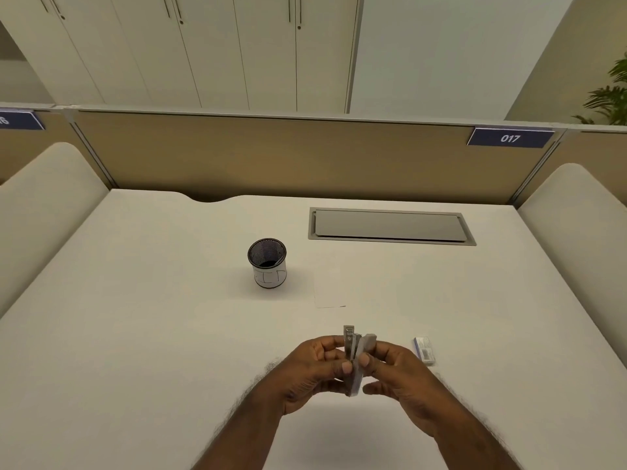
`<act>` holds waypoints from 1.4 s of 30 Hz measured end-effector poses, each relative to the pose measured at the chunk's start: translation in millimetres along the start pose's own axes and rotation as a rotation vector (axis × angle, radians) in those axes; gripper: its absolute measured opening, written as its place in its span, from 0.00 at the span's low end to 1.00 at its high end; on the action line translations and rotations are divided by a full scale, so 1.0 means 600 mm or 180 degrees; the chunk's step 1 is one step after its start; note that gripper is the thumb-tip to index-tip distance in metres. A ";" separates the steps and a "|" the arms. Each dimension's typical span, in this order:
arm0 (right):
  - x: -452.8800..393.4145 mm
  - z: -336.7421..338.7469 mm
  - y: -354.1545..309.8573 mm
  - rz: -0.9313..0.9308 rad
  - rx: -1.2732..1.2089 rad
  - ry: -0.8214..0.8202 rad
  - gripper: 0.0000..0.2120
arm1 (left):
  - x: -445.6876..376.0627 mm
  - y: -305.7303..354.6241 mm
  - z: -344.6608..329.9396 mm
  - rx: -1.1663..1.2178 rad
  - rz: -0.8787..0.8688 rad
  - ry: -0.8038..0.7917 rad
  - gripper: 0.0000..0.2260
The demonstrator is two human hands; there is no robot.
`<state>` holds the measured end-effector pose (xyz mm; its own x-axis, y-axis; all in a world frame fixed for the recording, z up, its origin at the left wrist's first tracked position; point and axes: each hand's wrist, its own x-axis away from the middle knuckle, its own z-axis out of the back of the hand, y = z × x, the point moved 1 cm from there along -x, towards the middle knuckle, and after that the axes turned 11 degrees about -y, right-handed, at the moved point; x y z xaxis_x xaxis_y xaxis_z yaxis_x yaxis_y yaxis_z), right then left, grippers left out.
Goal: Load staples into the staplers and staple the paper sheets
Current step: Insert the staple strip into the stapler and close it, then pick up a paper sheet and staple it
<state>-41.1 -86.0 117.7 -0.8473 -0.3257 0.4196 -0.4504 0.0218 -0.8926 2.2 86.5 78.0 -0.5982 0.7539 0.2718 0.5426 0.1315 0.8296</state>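
I held the stapler (354, 359) hinged open above the counter's (152, 334) near edge, both hands (314, 374) (395, 378) pinching its halves apart for loading staples.

A small grey metal-and-plastic stapler (356, 359) is being held upright above the white desk, near its front edge, its hinged end pointing down. It is standing splayed open: the silver metal staple channel is rising on the left, while the grey plastic top cover is leaning away to the right. A small blue-and-white cardboard staple box (424, 350) is lying flat on the desk just right of the stapler, apart from it, its long side running away from the viewer. A white sheet of paper (328, 287) is lying flat farther back, barely showing against the desk, its near edge faintly visible.
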 end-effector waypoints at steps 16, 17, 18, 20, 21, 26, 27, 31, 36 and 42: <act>-0.059 0.003 0.063 0.0004 0.0503 0.1017 0.11 | -0.007 -0.022 -0.001 -0.0088 0.0013 0.0577 0.10; -0.065 0.001 0.069 -0.0014 0.0557 0.1052 0.11 | -0.008 -0.025 0.003 -0.0086 0.0046 0.0600 0.10; -0.071 0.000 0.074 -0.0045 0.0662 0.1091 0.10 | -0.009 -0.028 0.007 -0.0099 0.0098 0.0642 0.11; -0.083 -0.001 0.086 -0.0106 0.0986 0.1172 0.09 | -0.010 -0.037 0.017 -0.0229 0.0232 0.0745 0.12; -0.088 -0.003 0.090 -0.0115 0.1141 0.1227 0.09 | -0.011 -0.042 0.022 -0.0344 0.0299 0.0812 0.12; -0.110 -0.015 0.121 -0.0246 0.1558 0.1580 0.11 | -0.029 -0.072 0.062 -0.1771 0.0418 0.1856 0.11; -0.116 -0.019 0.130 -0.0289 0.1673 0.1561 0.11 | -0.032 -0.079 0.072 -0.2159 0.0396 0.2050 0.13; -0.134 -0.033 0.162 -0.0493 0.2232 0.1474 0.14 | -0.049 -0.097 0.105 -0.3456 0.0492 0.1990 0.22; -0.143 -0.044 0.175 -0.0568 0.2836 0.1479 0.13 | -0.080 -0.085 0.118 -0.4962 0.1000 0.2010 0.26; -0.153 -0.056 0.184 -0.0657 0.3429 0.1473 0.19 | -0.136 -0.069 0.142 -0.5499 0.0895 0.1734 0.28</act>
<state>-22.2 -21.7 -13.6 -0.9073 0.1472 0.3939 -0.3091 -0.8685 -0.3875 78.7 74.6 -20.0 -0.9015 0.3189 0.2926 -0.2837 -0.9460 0.1570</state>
